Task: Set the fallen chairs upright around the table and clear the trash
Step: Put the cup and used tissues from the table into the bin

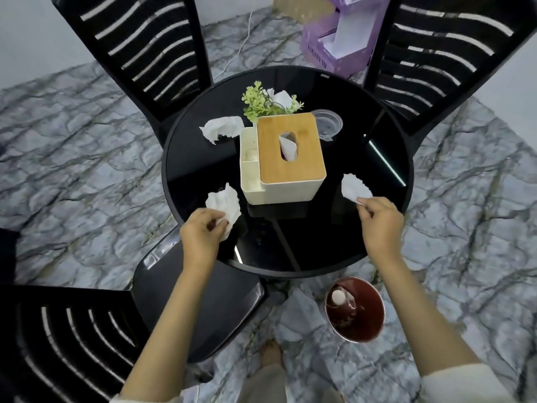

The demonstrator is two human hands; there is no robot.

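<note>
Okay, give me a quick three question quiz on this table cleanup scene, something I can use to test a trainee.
1. True or false: over the black table, the right hand pinches a crumpled tissue.
2. The red bin is: A on the table, B on the floor, C held in the left hand.
3. Fill in: the left hand grips a second crumpled ____.
Key: 1 true; 2 B; 3 tissue.

Cream tissue box with a bamboo lid (290, 146) in front of me, leafy green fake plant (258, 103) just behind it, purple cardboard box (337, 39) on the grey marble-pattern floor (72, 158).
</note>
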